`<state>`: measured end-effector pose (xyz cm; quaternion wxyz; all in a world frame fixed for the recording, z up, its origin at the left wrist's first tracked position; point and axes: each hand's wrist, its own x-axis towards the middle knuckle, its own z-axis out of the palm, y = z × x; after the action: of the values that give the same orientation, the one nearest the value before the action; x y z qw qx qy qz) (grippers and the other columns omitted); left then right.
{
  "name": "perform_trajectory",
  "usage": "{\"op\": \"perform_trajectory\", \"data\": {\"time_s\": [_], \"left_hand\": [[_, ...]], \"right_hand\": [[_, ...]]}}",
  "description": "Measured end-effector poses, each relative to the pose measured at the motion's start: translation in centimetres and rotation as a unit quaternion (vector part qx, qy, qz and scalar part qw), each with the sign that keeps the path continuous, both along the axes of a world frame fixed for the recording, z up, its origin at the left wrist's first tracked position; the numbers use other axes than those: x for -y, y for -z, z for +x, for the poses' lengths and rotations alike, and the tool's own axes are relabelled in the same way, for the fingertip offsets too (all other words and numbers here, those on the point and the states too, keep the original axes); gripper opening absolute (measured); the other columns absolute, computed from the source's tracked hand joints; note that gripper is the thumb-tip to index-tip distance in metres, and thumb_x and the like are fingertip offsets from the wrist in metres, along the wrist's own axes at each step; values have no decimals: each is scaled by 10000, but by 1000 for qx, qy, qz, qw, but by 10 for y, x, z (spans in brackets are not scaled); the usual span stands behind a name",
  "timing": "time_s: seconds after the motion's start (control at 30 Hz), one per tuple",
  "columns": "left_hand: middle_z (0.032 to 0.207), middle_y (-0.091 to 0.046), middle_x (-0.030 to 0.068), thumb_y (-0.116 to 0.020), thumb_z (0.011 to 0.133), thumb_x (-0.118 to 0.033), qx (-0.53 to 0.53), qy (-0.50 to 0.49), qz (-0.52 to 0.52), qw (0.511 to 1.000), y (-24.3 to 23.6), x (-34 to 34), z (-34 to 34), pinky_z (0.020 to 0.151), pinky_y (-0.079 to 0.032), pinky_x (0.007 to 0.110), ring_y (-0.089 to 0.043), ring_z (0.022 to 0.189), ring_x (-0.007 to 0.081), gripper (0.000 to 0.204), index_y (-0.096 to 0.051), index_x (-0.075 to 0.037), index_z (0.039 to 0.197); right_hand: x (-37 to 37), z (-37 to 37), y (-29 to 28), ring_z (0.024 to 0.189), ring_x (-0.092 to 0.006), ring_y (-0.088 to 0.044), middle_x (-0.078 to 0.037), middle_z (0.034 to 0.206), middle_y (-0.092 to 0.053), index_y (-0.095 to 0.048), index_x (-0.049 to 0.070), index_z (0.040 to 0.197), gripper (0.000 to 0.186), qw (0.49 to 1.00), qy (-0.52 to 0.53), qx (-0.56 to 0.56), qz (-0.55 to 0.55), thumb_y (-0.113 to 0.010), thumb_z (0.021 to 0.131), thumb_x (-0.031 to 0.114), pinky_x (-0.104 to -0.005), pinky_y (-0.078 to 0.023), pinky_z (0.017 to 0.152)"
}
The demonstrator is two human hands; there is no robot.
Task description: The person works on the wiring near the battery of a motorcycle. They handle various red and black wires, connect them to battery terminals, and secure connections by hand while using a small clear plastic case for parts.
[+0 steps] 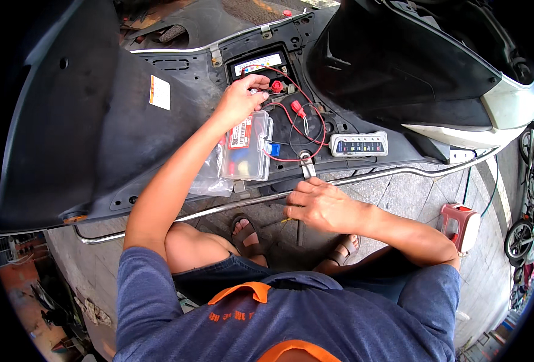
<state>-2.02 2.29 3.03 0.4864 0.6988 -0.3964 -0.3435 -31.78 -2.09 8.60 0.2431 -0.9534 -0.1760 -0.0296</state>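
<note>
My left hand (pixel 246 98) is over the near edge of the battery (pixel 259 63), which sits in an opening of the scooter's floorboard. Its thumb and fingers are bent toward each other around something small that I cannot make out. Right by the fingertips is a red knob-like cap (pixel 277 87). My right hand (pixel 322 205) is closed in a fist in front of the chrome rail, and a thin rod-like tool (pixel 286 221) sticks out below its fingers. A grey battery tester (pixel 359 145) lies on the floorboard, with red and black leads and a red clip (pixel 298 108).
Below my left hand lies a clear plastic box (pixel 246 148) with small coloured parts, on a clear bag (pixel 209 181). A blue piece (pixel 273 149) is beside it. The chrome rail (pixel 236 207) runs along the near edge. A pink-and-white object (pixel 460 228) stands on the ground at right.
</note>
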Motion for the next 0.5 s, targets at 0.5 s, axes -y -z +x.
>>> {"op": "perform_trajectory", "data": {"time_s": [0.5], "left_hand": [[1110,-708,76,-702,838,-37,52,21,65,996,5,21,3,691,-547,283,-654,868,129,425,-622,-59,1254]], "right_hand": [[87,109,1,934,-307,-656,-98,919,-671,-653,79,1030,290,950,272,5,-155,-737,800,236,-406,-544,790]]}}
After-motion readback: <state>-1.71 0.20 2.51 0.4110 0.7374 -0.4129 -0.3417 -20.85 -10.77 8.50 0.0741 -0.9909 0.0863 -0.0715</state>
